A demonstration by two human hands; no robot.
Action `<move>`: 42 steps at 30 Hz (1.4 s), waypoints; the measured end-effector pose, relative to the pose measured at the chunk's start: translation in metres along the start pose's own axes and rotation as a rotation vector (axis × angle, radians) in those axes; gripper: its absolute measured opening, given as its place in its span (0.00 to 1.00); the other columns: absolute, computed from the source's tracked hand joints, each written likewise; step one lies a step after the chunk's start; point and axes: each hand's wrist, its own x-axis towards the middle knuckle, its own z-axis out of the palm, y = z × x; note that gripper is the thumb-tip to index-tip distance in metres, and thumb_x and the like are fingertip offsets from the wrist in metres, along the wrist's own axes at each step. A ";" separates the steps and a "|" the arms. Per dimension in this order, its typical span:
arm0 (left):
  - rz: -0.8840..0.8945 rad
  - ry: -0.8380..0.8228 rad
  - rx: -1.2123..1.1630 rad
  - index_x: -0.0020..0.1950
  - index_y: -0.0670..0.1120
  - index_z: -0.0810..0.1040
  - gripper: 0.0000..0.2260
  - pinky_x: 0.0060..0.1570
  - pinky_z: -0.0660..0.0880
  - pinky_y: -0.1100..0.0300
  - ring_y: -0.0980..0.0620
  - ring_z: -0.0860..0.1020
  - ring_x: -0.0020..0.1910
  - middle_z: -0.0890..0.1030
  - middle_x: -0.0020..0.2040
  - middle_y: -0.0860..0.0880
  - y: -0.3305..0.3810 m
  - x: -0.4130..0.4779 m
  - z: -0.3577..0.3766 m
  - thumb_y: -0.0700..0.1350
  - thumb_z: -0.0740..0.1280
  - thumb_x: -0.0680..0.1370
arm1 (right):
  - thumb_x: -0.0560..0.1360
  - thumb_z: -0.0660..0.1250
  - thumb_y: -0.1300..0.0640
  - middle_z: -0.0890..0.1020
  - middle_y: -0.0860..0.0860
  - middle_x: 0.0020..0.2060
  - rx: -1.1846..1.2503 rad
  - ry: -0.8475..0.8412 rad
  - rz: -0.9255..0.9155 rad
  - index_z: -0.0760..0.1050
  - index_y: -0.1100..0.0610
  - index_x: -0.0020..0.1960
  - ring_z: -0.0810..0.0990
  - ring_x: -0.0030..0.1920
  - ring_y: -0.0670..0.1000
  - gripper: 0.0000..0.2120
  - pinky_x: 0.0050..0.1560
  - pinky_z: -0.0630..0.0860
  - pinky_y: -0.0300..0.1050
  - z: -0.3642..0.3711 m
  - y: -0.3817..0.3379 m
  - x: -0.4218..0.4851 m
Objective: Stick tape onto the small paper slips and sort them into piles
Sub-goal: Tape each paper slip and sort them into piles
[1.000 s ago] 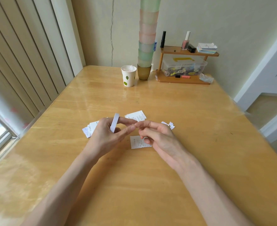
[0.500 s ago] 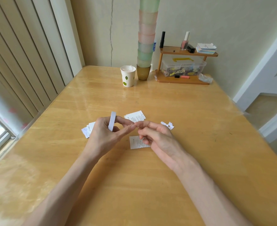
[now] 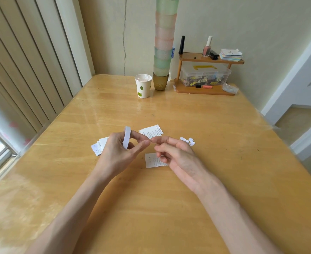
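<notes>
A white roll of tape (image 3: 126, 136) stands on edge in my left hand (image 3: 120, 153), whose fingers curl through and around it. My right hand (image 3: 176, 153) meets the left fingertips at the tape's free end and pinches there; the end itself is too small to see. One printed paper slip (image 3: 152, 160) lies on the table under my right hand. A second slip (image 3: 152, 130) lies just beyond the hands. A small pile of slips (image 3: 98, 146) shows at the left, partly hidden by my left hand. Small white scraps (image 3: 188, 140) lie to the right.
The wooden table (image 3: 224, 143) runs to the wall. At its far edge stand a paper cup (image 3: 143, 86), a tall stack of coloured cups (image 3: 163, 52) and a small wooden shelf (image 3: 206, 88) with a clear box and cosmetics. A window and blinds are at the left.
Both hands stay almost where they were, fingertips together at the tape. The tape roll in my left hand has tilted slightly. The slips on the table have not moved.
</notes>
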 end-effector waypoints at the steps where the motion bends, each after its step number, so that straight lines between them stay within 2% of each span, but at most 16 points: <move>1: 0.001 0.000 0.011 0.45 0.45 0.84 0.07 0.27 0.62 0.65 0.58 0.65 0.23 0.75 0.25 0.60 0.000 0.000 0.000 0.48 0.75 0.78 | 0.78 0.70 0.65 0.79 0.48 0.40 -0.002 0.002 0.001 0.84 0.62 0.57 0.72 0.44 0.49 0.10 0.44 0.67 0.42 0.000 0.000 0.000; 4: 0.016 0.023 0.046 0.44 0.45 0.83 0.07 0.27 0.65 0.68 0.58 0.68 0.24 0.78 0.31 0.62 0.000 0.000 0.001 0.47 0.74 0.79 | 0.78 0.70 0.65 0.79 0.47 0.40 -0.008 0.004 0.000 0.85 0.61 0.57 0.72 0.44 0.50 0.10 0.44 0.67 0.41 0.001 0.000 0.000; 8: 0.039 0.086 0.082 0.44 0.45 0.83 0.06 0.27 0.66 0.67 0.57 0.70 0.26 0.79 0.36 0.58 -0.004 0.001 0.003 0.46 0.75 0.78 | 0.77 0.69 0.64 0.80 0.47 0.42 -0.036 0.022 -0.007 0.86 0.57 0.56 0.72 0.45 0.50 0.11 0.45 0.68 0.43 0.003 0.002 0.000; 13: 0.037 0.116 0.068 0.44 0.44 0.83 0.06 0.26 0.66 0.67 0.57 0.69 0.25 0.79 0.34 0.59 -0.006 0.002 0.004 0.45 0.76 0.77 | 0.76 0.70 0.62 0.79 0.46 0.43 -0.150 0.106 -0.024 0.86 0.50 0.56 0.74 0.39 0.46 0.12 0.48 0.69 0.41 0.011 0.002 -0.002; 16: 0.026 0.121 0.047 0.44 0.43 0.83 0.07 0.26 0.64 0.67 0.58 0.67 0.23 0.76 0.28 0.61 -0.007 0.003 0.004 0.45 0.75 0.78 | 0.76 0.70 0.63 0.78 0.43 0.53 -0.205 0.124 -0.070 0.86 0.49 0.56 0.76 0.37 0.43 0.13 0.47 0.72 0.37 0.014 0.001 -0.004; 20: 0.022 0.123 0.027 0.44 0.42 0.83 0.07 0.26 0.63 0.68 0.58 0.65 0.22 0.75 0.26 0.62 -0.006 0.002 0.005 0.44 0.75 0.79 | 0.78 0.70 0.63 0.77 0.40 0.60 -0.231 0.119 -0.101 0.85 0.48 0.58 0.77 0.38 0.42 0.14 0.45 0.74 0.32 0.015 -0.001 -0.006; 29: 0.001 0.131 0.009 0.43 0.43 0.82 0.07 0.26 0.63 0.69 0.59 0.66 0.21 0.75 0.25 0.62 -0.002 0.001 0.006 0.43 0.74 0.79 | 0.77 0.72 0.62 0.75 0.41 0.66 -0.252 0.100 -0.100 0.84 0.45 0.62 0.81 0.48 0.45 0.17 0.62 0.78 0.46 0.016 0.000 -0.006; 33: -0.015 0.120 -0.045 0.44 0.41 0.82 0.07 0.26 0.63 0.69 0.59 0.64 0.22 0.74 0.24 0.61 0.000 0.000 0.009 0.43 0.74 0.80 | 0.77 0.72 0.59 0.73 0.43 0.61 -0.265 0.096 -0.044 0.76 0.41 0.72 0.80 0.49 0.42 0.26 0.57 0.76 0.41 0.012 -0.001 -0.006; 37: -0.062 0.083 -0.141 0.45 0.41 0.83 0.09 0.30 0.66 0.62 0.56 0.66 0.25 0.73 0.26 0.59 -0.001 0.000 0.009 0.47 0.73 0.80 | 0.78 0.73 0.56 0.75 0.45 0.48 -0.320 0.194 -0.112 0.84 0.43 0.59 0.77 0.40 0.42 0.12 0.47 0.73 0.32 0.003 -0.009 -0.006; 39: -0.087 0.066 -0.156 0.46 0.41 0.83 0.10 0.33 0.67 0.59 0.55 0.66 0.27 0.72 0.26 0.58 -0.002 0.000 0.008 0.48 0.73 0.80 | 0.78 0.74 0.54 0.77 0.45 0.44 -0.307 0.222 -0.133 0.86 0.46 0.54 0.77 0.40 0.43 0.07 0.48 0.72 0.36 0.001 -0.010 -0.005; 42: -0.092 0.047 -0.162 0.46 0.41 0.83 0.11 0.32 0.68 0.59 0.53 0.66 0.27 0.70 0.27 0.57 -0.004 0.001 0.008 0.49 0.74 0.79 | 0.77 0.76 0.51 0.79 0.48 0.45 -0.309 0.218 -0.143 0.87 0.48 0.53 0.78 0.41 0.44 0.05 0.49 0.73 0.39 0.000 -0.009 -0.004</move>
